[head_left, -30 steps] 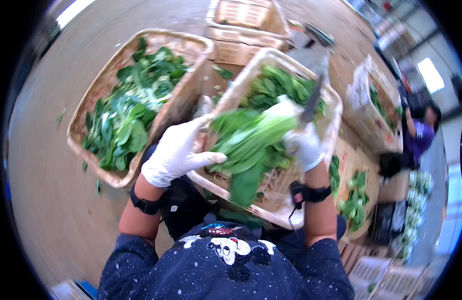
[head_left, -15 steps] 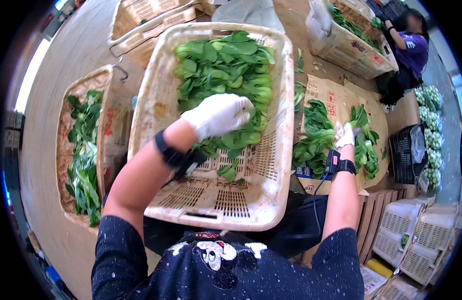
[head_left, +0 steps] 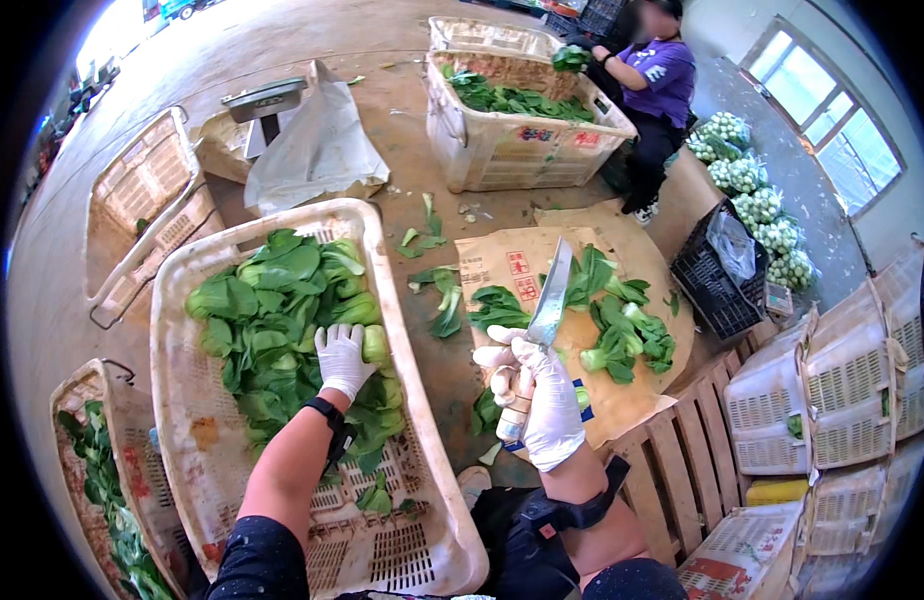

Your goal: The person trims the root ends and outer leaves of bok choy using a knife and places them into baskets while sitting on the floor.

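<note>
My left hand, in a white glove, lies palm down on the bok choy heaped in a large off-white plastic crate. Its fingers are stretched over the leaves, beside the pale green stem ends. To the right of the crate, my gloved right hand is closed around the wrapped, pale handle of a knife. The broad blade points up and away over a brown cardboard sheet. More loose bok choy rests on that sheet, beyond the knife and partly hidden by it and my hand.
Another crate of greens stands at the lower left, an open crate behind it. A person in purple sits beside a leaf-filled crate. Wooden slats and stacked crates flank my right; a black crate lies beyond.
The view has swung to the right. My right hand has risen from the greens on the cardboard and now shows a knife in it. My left hand stays over the crate's bok choy, its fingers now flatter.
</note>
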